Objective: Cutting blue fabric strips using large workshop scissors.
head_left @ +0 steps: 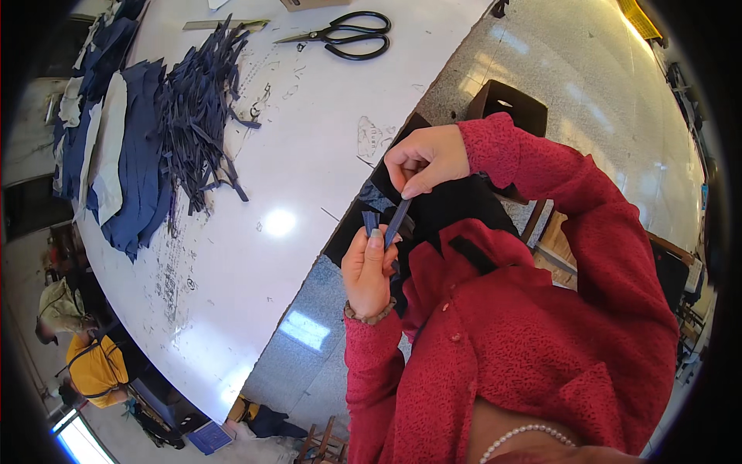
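My left hand (367, 271) is closed, thumb on top, around a bundle of narrow dark-blue fabric strips (371, 222). One strip (397, 220) runs up from it to my right hand (427, 161), whose thumb and fingers are pinched at the strip's upper end. Both hands are just off the table's edge, above my lap. Away from them on the white table (255, 286) lies a heap of similar dark strips (202, 116). Beside that heap are larger blue and white fabric pieces (139, 155).
Black-handled scissors (340, 35) and a ruler (224, 25) lie at the table's far side, near a cardboard box (313, 3). A dark bin (510, 110) stands on the floor beyond my right arm. At the left are other people, one in a yellow top (99, 370).
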Available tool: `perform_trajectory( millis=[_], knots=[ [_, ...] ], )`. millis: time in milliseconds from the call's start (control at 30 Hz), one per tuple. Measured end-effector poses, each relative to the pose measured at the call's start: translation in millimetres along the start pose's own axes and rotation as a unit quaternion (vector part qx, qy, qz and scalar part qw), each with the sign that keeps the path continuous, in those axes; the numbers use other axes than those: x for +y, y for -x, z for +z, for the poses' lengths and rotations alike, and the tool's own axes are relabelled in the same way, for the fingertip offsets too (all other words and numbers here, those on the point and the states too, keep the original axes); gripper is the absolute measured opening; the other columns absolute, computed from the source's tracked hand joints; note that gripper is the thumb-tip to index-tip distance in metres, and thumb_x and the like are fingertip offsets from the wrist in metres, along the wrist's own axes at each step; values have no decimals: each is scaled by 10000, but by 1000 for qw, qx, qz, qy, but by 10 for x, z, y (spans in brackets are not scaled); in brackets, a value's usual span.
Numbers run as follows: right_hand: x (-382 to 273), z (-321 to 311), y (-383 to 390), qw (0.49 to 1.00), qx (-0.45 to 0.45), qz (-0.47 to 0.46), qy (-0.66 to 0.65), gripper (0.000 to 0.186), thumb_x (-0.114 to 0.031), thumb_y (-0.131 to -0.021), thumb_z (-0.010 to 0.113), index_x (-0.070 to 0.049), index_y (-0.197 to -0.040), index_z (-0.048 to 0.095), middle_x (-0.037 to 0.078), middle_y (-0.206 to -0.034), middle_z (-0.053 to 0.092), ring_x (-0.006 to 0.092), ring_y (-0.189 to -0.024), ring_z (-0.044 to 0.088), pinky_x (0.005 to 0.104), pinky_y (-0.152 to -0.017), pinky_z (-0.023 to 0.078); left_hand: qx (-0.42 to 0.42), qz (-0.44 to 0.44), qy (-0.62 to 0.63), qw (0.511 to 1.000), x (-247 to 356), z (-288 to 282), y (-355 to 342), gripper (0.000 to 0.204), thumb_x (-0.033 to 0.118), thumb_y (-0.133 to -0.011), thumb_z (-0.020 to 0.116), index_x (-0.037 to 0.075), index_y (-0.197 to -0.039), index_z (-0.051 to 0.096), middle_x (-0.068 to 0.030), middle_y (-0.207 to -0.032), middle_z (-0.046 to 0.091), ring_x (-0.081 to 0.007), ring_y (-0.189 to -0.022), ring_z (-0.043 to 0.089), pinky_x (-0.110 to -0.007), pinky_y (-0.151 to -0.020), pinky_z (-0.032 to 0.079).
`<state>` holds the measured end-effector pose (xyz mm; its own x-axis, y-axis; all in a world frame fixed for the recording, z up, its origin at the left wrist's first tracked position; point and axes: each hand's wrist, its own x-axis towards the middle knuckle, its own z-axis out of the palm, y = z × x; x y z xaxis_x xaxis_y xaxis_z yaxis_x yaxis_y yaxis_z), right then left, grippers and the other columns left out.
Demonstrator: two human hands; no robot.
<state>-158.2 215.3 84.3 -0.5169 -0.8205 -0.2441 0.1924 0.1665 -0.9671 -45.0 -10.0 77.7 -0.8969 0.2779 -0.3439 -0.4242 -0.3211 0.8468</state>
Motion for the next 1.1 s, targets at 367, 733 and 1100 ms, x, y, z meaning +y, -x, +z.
perform_trajectory(
  millis=[367,733,1100],
  knots=[
    [-291,-772,-141,830,355,-145,405,227,-24,-805,607,-15,-1016,525,123,-1036,610,257,-995,600,345,-889,469,2,-20,21,1000,-70,76,-60,197,253,-993,466,92,-915,548,89,-601,373,4,-502,262,-173,-451,200],
    [89,-1585,-700,630,419,-93,647,451,12,-798,575,-27,-1229,450,134,-1184,534,317,-1114,525,372,-952,439,54,-17,48,997,-88,-70,-30,202,259,-1000,451,93,-923,535,94,-608,351,4,-502,238,-177,-447,182],
    [54,-1765,-554,717,369,13,592,620,49,-726,592,-161,-1255,347,217,-1099,580,368,-936,617,428,-778,501,73,-30,48,996,-97,75,-105,204,255,-1000,454,87,-926,543,93,-582,349,4,-494,257,-176,-444,190]
  ],
)
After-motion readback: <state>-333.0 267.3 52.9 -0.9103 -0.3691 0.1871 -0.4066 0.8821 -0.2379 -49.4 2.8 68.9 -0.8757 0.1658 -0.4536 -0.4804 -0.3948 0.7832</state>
